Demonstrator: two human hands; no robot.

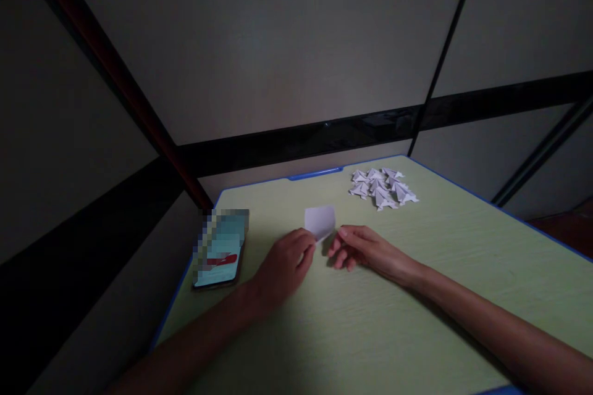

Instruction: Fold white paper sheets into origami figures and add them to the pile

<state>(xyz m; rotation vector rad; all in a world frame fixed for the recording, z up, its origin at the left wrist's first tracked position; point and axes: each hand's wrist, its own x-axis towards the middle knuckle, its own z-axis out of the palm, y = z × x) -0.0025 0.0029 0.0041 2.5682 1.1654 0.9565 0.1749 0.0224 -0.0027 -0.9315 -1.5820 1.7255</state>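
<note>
well, any writing on the phone to my left is too blurred to read, beside a red patch on its screen. the white paper sits just beyond my left hand, whose thumb and forefinger pinch its near side. my right hand is just beside the paper's right edge, fingers loosely curled, thumb apart from them; i can't tell whether it touches. folded paper figures cluster farther off to the right on the pale green table.

Small white paper sheet, four-sided, tilted, lower-left corner pinched in left hand.
</note>
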